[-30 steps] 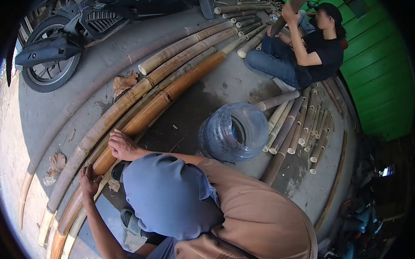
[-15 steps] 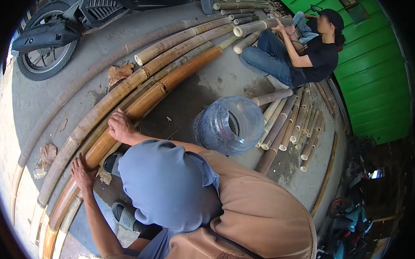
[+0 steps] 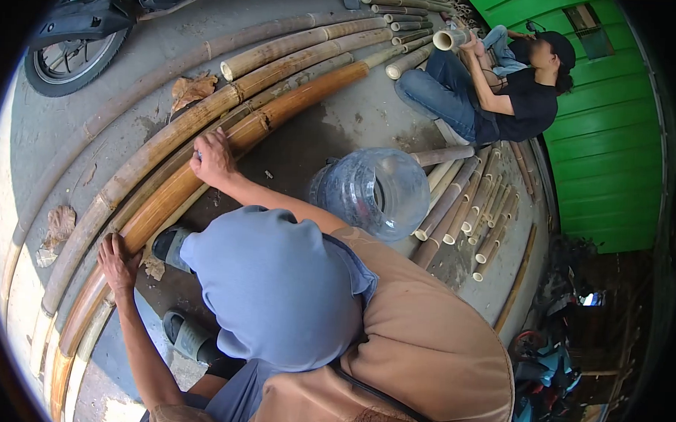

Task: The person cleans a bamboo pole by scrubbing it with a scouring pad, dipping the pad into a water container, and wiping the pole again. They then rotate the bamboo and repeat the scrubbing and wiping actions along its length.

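A glossy orange-brown bamboo pole (image 3: 167, 197) runs diagonally through the left half of the view. My left hand (image 3: 118, 264) lies over its lower part, thumb and fingers somewhat apart. Farther up, my right hand (image 3: 215, 158) is closed against the pole's upper surface, below a dark node. Something small may be in its fingers, but I cannot make it out. Other bamboo poles (image 3: 150, 152) lie alongside. A blue head covering (image 3: 272, 290) fills the lower middle, hiding part of the ground.
A cut clear plastic jug (image 3: 387, 194) stands right of my right arm. Short bamboo pieces (image 3: 457, 204) lie beyond it. A seated person (image 3: 520, 98) holds a bamboo tube near a green wall (image 3: 600, 168). A motorcycle (image 3: 80, 34) is at upper left.
My right hand has moved up along the pole, closer to the node. My left hand stays on the lower part. The seated person's tube has turned its open end toward me. The view has shifted.
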A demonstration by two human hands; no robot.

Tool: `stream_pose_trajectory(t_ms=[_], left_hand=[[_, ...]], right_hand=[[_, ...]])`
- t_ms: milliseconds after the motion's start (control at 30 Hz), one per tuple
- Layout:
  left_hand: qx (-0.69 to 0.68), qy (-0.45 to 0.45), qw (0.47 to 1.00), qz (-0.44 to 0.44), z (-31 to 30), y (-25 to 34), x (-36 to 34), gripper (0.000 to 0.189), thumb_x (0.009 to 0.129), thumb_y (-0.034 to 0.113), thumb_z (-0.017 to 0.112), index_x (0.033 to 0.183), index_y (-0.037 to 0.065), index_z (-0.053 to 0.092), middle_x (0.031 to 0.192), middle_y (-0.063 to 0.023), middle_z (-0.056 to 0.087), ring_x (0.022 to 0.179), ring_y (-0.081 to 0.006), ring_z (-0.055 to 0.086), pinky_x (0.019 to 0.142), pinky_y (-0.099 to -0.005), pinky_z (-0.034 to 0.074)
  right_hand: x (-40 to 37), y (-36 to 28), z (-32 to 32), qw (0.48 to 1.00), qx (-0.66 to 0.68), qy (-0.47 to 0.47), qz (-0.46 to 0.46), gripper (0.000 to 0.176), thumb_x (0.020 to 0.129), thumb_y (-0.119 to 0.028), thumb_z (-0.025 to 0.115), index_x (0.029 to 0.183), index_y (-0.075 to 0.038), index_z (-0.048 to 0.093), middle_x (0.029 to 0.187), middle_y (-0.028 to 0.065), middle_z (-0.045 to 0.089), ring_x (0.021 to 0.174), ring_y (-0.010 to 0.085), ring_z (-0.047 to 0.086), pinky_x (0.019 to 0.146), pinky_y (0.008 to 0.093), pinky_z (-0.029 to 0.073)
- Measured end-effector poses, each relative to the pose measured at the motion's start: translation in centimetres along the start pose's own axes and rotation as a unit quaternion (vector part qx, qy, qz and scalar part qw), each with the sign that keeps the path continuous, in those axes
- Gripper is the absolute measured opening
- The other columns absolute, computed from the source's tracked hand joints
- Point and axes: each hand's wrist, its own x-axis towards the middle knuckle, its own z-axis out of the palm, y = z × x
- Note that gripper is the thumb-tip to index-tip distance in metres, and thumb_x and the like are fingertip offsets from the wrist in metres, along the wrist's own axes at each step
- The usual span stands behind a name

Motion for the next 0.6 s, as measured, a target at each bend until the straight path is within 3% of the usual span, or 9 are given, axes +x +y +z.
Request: stream_pose_trajectory(t_ms=[100, 167, 233, 267, 300, 367, 467, 533, 600], left_hand=[[-0.014, -0.006, 1.000, 0.020, 0.5, -1.2, -0.1, 0.084, 0.070, 0.030, 0.093, 0.141, 0.006, 0.055, 0.141, -0.0160, 0.058, 0.129, -0.0399, 0.054, 0.111, -0.0514, 0.044], [-0.073, -0.030, 0.997, 0.024, 0.4, -3.0, 0.5, 0.082, 0.071, 0.026, 0.094, 0.140, 0.002, 0.057, 0.137, -0.0201, 0.060, 0.124, -0.0420, 0.058, 0.105, -0.0509, 0.048], [-0.149, -0.060, 0.987, 0.020, 0.1, -5.1, 0.9, 0.081, 0.067, 0.014, 0.096, 0.138, -0.002, 0.060, 0.126, -0.0220, 0.065, 0.109, -0.0396, 0.065, 0.094, -0.0460, 0.055], [-0.229, -0.118, 0.964, -0.066, -1.3, -4.8, 1.2, 0.078, 0.062, 0.013, 0.098, 0.130, -0.001, 0.063, 0.115, -0.0214, 0.068, 0.103, -0.0417, 0.065, 0.090, -0.0483, 0.053], [-0.241, -0.132, 0.959, -0.076, -1.0, -5.9, 1.2, 0.076, 0.060, 0.010, 0.099, 0.126, -0.001, 0.062, 0.110, -0.0204, 0.067, 0.098, -0.0404, 0.064, 0.086, -0.0477, 0.052], [-0.291, -0.122, 0.944, -0.094, -0.3, -6.9, 0.9, 0.071, 0.057, 0.007, 0.100, 0.116, -0.001, 0.060, 0.100, -0.0184, 0.064, 0.088, -0.0390, 0.058, 0.079, -0.0472, 0.049], [-0.262, -0.078, 0.961, -0.033, 0.3, -6.3, 1.2, 0.069, 0.057, 0.009, 0.099, 0.114, -0.002, 0.060, 0.101, -0.0209, 0.062, 0.099, -0.0441, 0.059, 0.087, -0.0499, 0.049], [-0.249, -0.101, 0.962, -0.052, 0.4, -6.0, 1.3, 0.071, 0.057, 0.011, 0.099, 0.115, -0.001, 0.059, 0.108, -0.0208, 0.062, 0.107, -0.0444, 0.058, 0.092, -0.0511, 0.048], [-0.201, -0.121, 0.970, -0.059, -0.5, -5.7, 1.3, 0.075, 0.057, 0.012, 0.099, 0.118, 0.000, 0.059, 0.117, -0.0202, 0.061, 0.113, -0.0438, 0.057, 0.096, -0.0522, 0.047]], right_hand=[[-3.9, -8.8, 4.2, 0.984, 0.110, -0.075, -0.115, 0.024, 0.082, -0.014, 0.069, 0.102, -0.003, 0.063, 0.108, 0.0208, 0.063, 0.121, 0.0420, 0.058, 0.121, 0.0584, 0.036], [-4.1, -8.7, 4.4, 0.970, 0.119, -0.130, -0.167, 0.030, 0.083, -0.016, 0.071, 0.109, -0.001, 0.066, 0.118, 0.0202, 0.064, 0.134, 0.0402, 0.054, 0.124, 0.0570, 0.035], [-2.1, -4.6, 1.8, 0.986, 0.100, -0.065, -0.117, 0.021, 0.080, -0.013, 0.070, 0.098, -0.004, 0.064, 0.108, 0.0173, 0.066, 0.120, 0.0388, 0.061, 0.120, 0.0547, 0.039], [-0.7, -1.7, 0.2, 0.990, 0.091, 0.002, -0.110, 0.019, 0.076, -0.010, 0.069, 0.092, -0.005, 0.060, 0.099, 0.0191, 0.063, 0.109, 0.0412, 0.060, 0.112, 0.0550, 0.044], [0.5, 1.6, -1.4, 0.996, 0.045, 0.033, -0.070, 0.018, 0.076, -0.009, 0.069, 0.090, -0.006, 0.058, 0.094, 0.0178, 0.061, 0.101, 0.0421, 0.059, 0.101, 0.0558, 0.046], [2.2, 7.3, -4.2, 0.995, -0.032, 0.085, -0.052, 0.020, 0.075, -0.006, 0.069, 0.090, -0.006, 0.055, 0.091, 0.0163, 0.060, 0.094, 0.0418, 0.058, 0.097, 0.0572, 0.045], [2.3, 6.4, -3.3, 0.993, -0.036, 0.101, -0.058, 0.021, 0.075, -0.005, 0.067, 0.091, -0.006, 0.053, 0.090, 0.0172, 0.057, 0.095, 0.0413, 0.057, 0.098, 0.0574, 0.045], [0.9, 1.0, -0.4, 0.995, 0.028, 0.065, -0.069, 0.020, 0.075, -0.005, 0.066, 0.089, -0.005, 0.052, 0.091, 0.0175, 0.056, 0.098, 0.0415, 0.057, 0.104, 0.0580, 0.044], [-1.5, -5.4, 2.6, 0.987, 0.118, -0.026, -0.104, 0.019, 0.079, -0.011, 0.067, 0.094, -0.007, 0.057, 0.102, 0.0173, 0.062, 0.115, 0.0407, 0.059, 0.118, 0.0572, 0.040]])
